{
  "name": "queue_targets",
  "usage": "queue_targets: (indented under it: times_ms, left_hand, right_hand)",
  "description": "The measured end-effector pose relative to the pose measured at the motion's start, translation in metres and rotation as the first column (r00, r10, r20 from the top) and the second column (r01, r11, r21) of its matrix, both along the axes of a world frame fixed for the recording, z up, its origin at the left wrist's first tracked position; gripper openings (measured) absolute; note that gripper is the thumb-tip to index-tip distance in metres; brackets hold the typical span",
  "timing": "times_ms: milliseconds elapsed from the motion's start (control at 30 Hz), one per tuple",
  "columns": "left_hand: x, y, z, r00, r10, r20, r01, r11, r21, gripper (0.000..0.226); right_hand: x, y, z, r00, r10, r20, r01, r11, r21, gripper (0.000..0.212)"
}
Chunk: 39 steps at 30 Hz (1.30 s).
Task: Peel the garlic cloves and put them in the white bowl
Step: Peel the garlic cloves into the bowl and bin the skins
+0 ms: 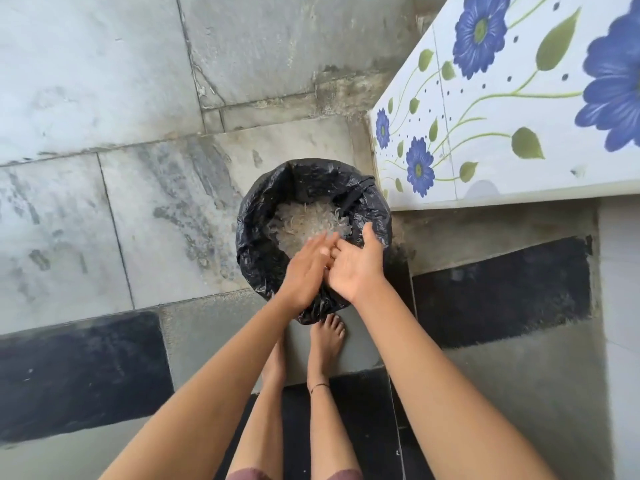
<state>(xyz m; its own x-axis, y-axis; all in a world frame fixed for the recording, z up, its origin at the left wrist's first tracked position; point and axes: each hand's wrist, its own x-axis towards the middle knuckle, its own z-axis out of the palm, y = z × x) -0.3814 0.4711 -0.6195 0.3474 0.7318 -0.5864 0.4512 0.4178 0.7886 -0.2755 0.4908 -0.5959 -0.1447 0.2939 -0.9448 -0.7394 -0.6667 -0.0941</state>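
Left hand (304, 268) and right hand (358, 263) touch, fingers straight, each grip empty, over a black-lined bin (256, 237) of pale peelings (301, 220). Flowered tiles (502, 116) stand beside the bin.

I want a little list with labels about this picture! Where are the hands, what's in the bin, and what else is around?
left hand: left hand open, palm down, over the bin
right hand: right hand open, palm up, fingers meeting the left hand's
bin: round bin lined with a black bag, standing on the floor
inside the bin: pale papery scraps, probably garlic skins
feet: bare feet just behind the bin
floor: grey stone tiles
to the right: white tiles with blue flowers
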Motion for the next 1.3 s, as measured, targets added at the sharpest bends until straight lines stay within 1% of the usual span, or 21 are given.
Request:
queue_targets:
  times_ms: [33, 67, 133, 200, 233, 267, 333, 367, 467, 533, 600, 633, 700, 733, 767, 800, 867, 967, 1100, 1233, 1300]
  left_hand:
    - [-0.005, 0.005, -0.01, 0.988, 0.108, -0.113, -0.122, 0.984, -0.131, 0.044]
    - [-0.009, 0.011, -0.014, 0.968, 0.172, -0.182, -0.203, 0.964, -0.171, 0.044]
    - [-0.008, 0.018, -0.006, 0.985, 0.141, -0.098, -0.147, 0.988, -0.048, 0.043]
    - [-0.002, 0.017, 0.004, 1.0, -0.001, 0.021, -0.001, 0.995, 0.096, 0.046]
    - [-0.002, 0.014, 0.002, 0.999, -0.036, 0.014, 0.034, 0.994, 0.107, 0.046]
    - [-0.006, 0.013, -0.004, 0.999, 0.003, -0.041, -0.002, 0.999, 0.039, 0.046]
    - [-0.018, 0.015, -0.013, 0.968, 0.136, -0.21, -0.168, 0.976, -0.14, 0.046]
    - [-0.022, 0.017, -0.013, 0.953, 0.182, -0.241, -0.224, 0.962, -0.159, 0.046]
    - [-0.019, 0.02, 0.0, 0.954, 0.24, -0.179, -0.263, 0.957, -0.122, 0.041]
    - [-0.016, 0.02, 0.014, 0.958, 0.216, -0.19, -0.234, 0.969, -0.074, 0.035]
    - [-0.018, 0.02, 0.031, 0.951, 0.221, -0.215, -0.23, 0.973, -0.017, 0.034]
    - [-0.019, 0.02, 0.047, 0.948, 0.22, -0.229, -0.221, 0.975, 0.02, 0.033]
    - [-0.021, 0.02, 0.085, 0.944, 0.206, -0.26, -0.182, 0.977, 0.112, 0.033]
    - [-0.022, 0.018, 0.106, 0.942, 0.183, -0.28, -0.142, 0.977, 0.161, 0.033]
    - [-0.024, 0.014, 0.126, 0.939, 0.155, -0.308, -0.097, 0.976, 0.197, 0.034]
    - [-0.026, 0.012, 0.156, 0.935, 0.119, -0.335, -0.041, 0.972, 0.233, 0.036]
    - [-0.032, 0.004, 0.21, 0.925, 0.068, -0.373, 0.046, 0.957, 0.288, 0.039]
    - [-0.038, -0.008, 0.295, 0.932, 0.035, -0.36, 0.107, 0.924, 0.368, 0.044]
    - [-0.039, -0.028, 0.394, 0.931, -0.021, -0.366, 0.204, 0.859, 0.47, 0.045]
    - [-0.037, -0.063, 0.478, 0.953, -0.024, -0.302, 0.217, 0.749, 0.626, 0.042]
    - [-0.031, -0.089, 0.513, 0.971, -0.012, -0.241, 0.183, 0.688, 0.702, 0.042]
  right_hand:
    - [-0.001, -0.001, 0.003, 1.0, 0.016, -0.008, -0.016, 1.0, 0.01, 0.084]
    - [-0.001, -0.003, 0.003, 0.999, 0.039, 0.011, -0.039, 0.999, 0.013, 0.083]
    - [0.003, -0.006, -0.002, 0.99, 0.117, 0.083, -0.118, 0.993, 0.005, 0.081]
    - [0.007, -0.005, -0.003, 0.973, 0.196, 0.122, -0.2, 0.979, 0.025, 0.083]
    - [0.008, -0.004, -0.002, 0.962, 0.235, 0.137, -0.242, 0.97, 0.039, 0.084]
    - [0.008, -0.003, -0.002, 0.95, 0.273, 0.151, -0.283, 0.958, 0.051, 0.084]
    - [0.008, -0.002, 0.003, 0.935, 0.311, 0.173, -0.326, 0.943, 0.066, 0.082]
    - [0.01, -0.001, 0.006, 0.933, 0.309, 0.185, -0.326, 0.943, 0.07, 0.08]
    - [0.014, 0.001, 0.013, 0.913, 0.326, 0.244, -0.349, 0.935, 0.056, 0.071]
    - [0.011, -0.001, 0.022, 0.842, 0.391, 0.372, -0.434, 0.9, 0.034, 0.056]
    - [0.008, -0.007, 0.033, 0.675, 0.463, 0.575, -0.562, 0.827, -0.005, 0.043]
    - [0.008, -0.013, 0.044, 0.537, 0.495, 0.684, -0.646, 0.762, -0.044, 0.042]
    - [0.011, -0.027, 0.069, 0.143, 0.528, 0.837, -0.787, 0.573, -0.226, 0.044]
    - [0.013, -0.034, 0.084, -0.03, 0.505, 0.862, -0.81, 0.493, -0.317, 0.045]
    - [0.014, -0.04, 0.099, -0.146, 0.468, 0.871, -0.812, 0.447, -0.376, 0.045]
    - [0.014, -0.046, 0.125, -0.202, 0.421, 0.884, -0.805, 0.443, -0.395, 0.045]
    - [0.014, -0.058, 0.179, -0.224, 0.331, 0.916, -0.792, 0.485, -0.369, 0.047]
    - [0.012, -0.079, 0.258, -0.218, 0.188, 0.958, -0.793, 0.538, -0.286, 0.048]
    - [0.011, -0.114, 0.355, -0.276, 0.001, 0.961, -0.774, 0.593, -0.223, 0.05]
    - [0.007, -0.157, 0.444, -0.237, -0.214, 0.948, -0.732, 0.681, -0.029, 0.048]
    - [0.01, -0.185, 0.48, -0.254, -0.318, 0.913, -0.723, 0.69, 0.039, 0.049]
